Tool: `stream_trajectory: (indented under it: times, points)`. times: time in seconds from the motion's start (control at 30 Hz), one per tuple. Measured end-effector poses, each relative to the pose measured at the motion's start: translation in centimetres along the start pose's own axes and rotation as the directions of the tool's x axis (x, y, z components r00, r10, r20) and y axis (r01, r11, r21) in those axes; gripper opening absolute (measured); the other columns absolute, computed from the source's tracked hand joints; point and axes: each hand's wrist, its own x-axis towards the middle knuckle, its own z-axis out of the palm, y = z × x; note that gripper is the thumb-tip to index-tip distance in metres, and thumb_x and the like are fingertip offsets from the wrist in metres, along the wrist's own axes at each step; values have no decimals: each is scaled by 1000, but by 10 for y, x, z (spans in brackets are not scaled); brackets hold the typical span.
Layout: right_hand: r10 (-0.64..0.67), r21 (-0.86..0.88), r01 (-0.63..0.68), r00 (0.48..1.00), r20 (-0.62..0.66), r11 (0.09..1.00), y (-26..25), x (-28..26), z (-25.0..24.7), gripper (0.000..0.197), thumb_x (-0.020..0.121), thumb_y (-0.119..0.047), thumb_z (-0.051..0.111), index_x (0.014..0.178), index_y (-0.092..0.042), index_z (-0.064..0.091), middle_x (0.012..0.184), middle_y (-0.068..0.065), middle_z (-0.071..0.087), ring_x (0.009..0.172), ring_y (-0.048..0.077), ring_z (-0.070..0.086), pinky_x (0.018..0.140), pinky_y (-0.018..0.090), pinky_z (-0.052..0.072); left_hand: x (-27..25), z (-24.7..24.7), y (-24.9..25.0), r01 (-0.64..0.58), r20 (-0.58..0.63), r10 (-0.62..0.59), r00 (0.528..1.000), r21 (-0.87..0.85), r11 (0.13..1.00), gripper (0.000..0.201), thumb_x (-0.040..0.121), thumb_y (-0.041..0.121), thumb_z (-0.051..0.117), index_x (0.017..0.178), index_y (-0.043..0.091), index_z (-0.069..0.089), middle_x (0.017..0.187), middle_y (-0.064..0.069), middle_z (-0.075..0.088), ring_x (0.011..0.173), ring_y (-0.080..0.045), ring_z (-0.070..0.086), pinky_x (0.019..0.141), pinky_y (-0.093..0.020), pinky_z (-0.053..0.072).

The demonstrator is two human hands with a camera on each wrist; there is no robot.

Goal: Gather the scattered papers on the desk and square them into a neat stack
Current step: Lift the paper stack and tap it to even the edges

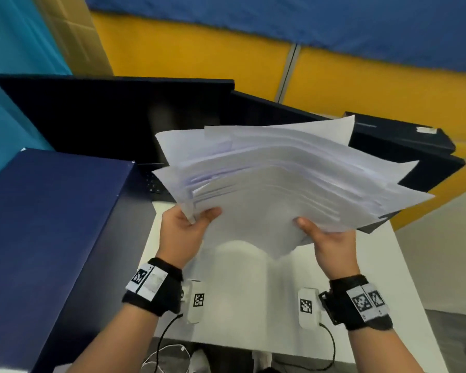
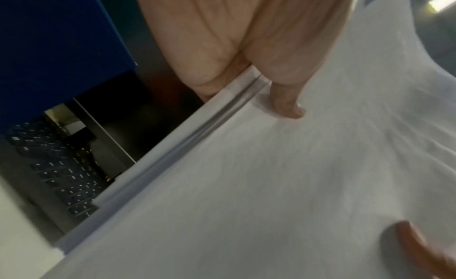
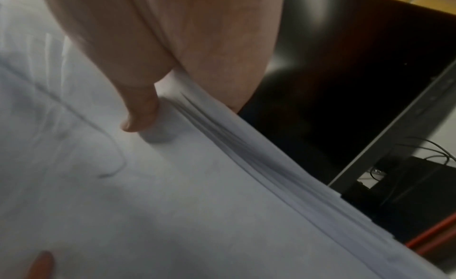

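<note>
A thick, uneven bundle of white papers [image 1: 275, 184] is held up above the white desk [image 1: 253, 278], its sheets fanned out and skewed at the far end. My left hand [image 1: 191, 227] grips the bundle's near left corner, thumb on top. My right hand [image 1: 326, 238] grips the near right edge, thumb pressed on the top sheet. In the left wrist view the papers [image 2: 271, 185] fill the frame with the left thumb [image 2: 286, 101] on them. In the right wrist view the right thumb [image 3: 140, 111] pins the layered papers [image 3: 172, 195].
A dark blue box [image 1: 51, 224] stands at the left of the desk. Two black monitors [image 1: 113, 114] rise behind, with a black keyboard [image 2: 59, 172] under the left one. Another black box [image 1: 404, 141] sits at the back right. Cables [image 1: 167, 345] hang off the near edge.
</note>
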Motion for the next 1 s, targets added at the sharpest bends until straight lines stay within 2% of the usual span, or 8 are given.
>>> stream_trajectory:
  times: [0.07,0.17,0.23,0.37,0.53,0.7,0.83,1.0]
  points:
    - [-29,4,29,1000,-8,1000,-2,0,-5,28,79,8,75,99,-11,72,94,-9,78,92,11,74,82,21,55,-4,10,-3,-66,-32,69,997,70,995,35,77,9,82,74,44,78,76,29,74,76,10,70,76,-14,55]
    - [-40,15,41,999,-26,999,0,-3,-10,36,79,7,75,91,-27,75,91,-12,78,90,6,74,86,21,56,-15,27,-7,-184,-99,205,974,185,965,9,76,4,83,75,13,81,70,12,77,71,-1,71,70,-3,47]
    - [-42,52,44,998,-46,998,1,-6,-13,32,79,7,75,98,-19,73,95,-8,78,95,11,74,89,25,57,-24,34,-14,-215,-106,237,966,184,959,7,76,11,83,81,7,78,70,22,74,69,5,69,71,-3,47]
    - [78,30,-79,995,57,996,22,-6,-35,37,76,1,78,109,-13,70,104,-3,78,100,15,73,89,30,58,-26,32,-38,83,69,-85,994,41,996,39,72,35,88,81,-1,74,76,4,74,72,-14,70,73,-25,55]
    - [356,-114,-345,930,92,931,62,-13,-49,42,72,-3,84,106,-24,71,104,-5,78,97,12,74,94,46,56,-33,38,-69,346,158,-356,921,87,934,54,51,48,95,94,22,78,98,0,80,97,-20,76,89,-44,60]
    - [230,-62,-228,973,29,972,50,-6,-48,40,74,2,82,106,-20,71,104,-4,78,98,12,73,91,34,57,-24,42,-50,189,197,-199,960,69,979,42,75,19,86,113,25,70,112,6,76,108,-12,71,97,-35,55]
    - [96,-18,-94,987,126,995,28,-2,-60,43,73,8,80,99,-27,76,103,-7,78,97,9,73,83,21,57,-17,36,-32,152,192,-166,967,85,985,47,70,24,84,114,17,71,109,10,77,102,-6,71,90,-22,56]
    - [235,-204,-183,934,270,962,47,7,-65,36,72,2,84,102,-16,77,101,-2,79,97,13,74,92,40,56,-19,39,-41,124,232,-162,959,170,978,37,70,9,88,104,14,77,103,8,79,99,-8,74,90,-26,57]
